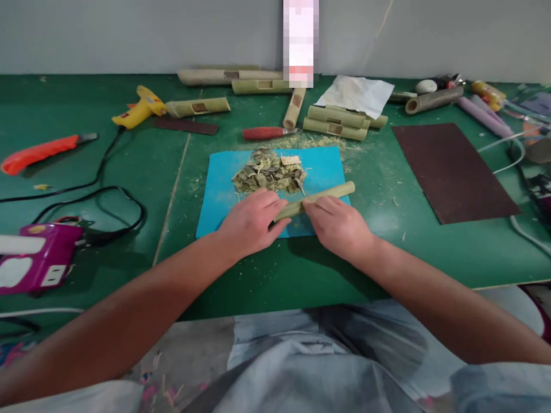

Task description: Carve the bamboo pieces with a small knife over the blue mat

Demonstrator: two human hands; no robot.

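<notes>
- Slim pale-green bamboo tube (pixel 331 192): smooth, straight and round, it lies aslant over the near right part of the blue sheet, its far end pointing to 2 o'clock.
- Of the two hands, the left hand (pixel 253 221) pinches the tube's near-left end, fingers curled over it and thumb along the near side.
- The right hand (pixel 338 223) has its fingers bent over the tube's middle; where its thumb sits, I cannot tell.
- Flat bright-blue rectangular sheet (pixel 215 178): matte, lying on the glossy green desk (pixel 241 287); the clock directions below are taken from its middle.
- Heap of dry green-brown chips (pixel 271 172): angular flakes mixed with fine fibres, piled at 12 o'clock on the sheet, just beyond the left hand.
- Red-handled knife (pixel 263 133): at 12 o'clock, just past the sheet's far edge, its metal tip pointing right.
- Stacked pale-green bamboo tubes with cut rectangular openings (pixel 336 131): at 1 o'clock, with a crumpled white paper (pixel 355 94) resting over them.
- Dark-brown flat sheet (pixel 456 172): dull and roughly rectangular, at 3 o'clock, well apart from the tube.
- Yellow plastic glue gun (pixel 140 109): at 10 o'clock, pistol-shaped, with a black cord.
- Orange-handled cutter (pixel 43 152): at 9 o'clock, long and slightly curved.
- Glossy purple plastic box (pixel 55 255): at 8 o'clock, with white socket panels.
</notes>
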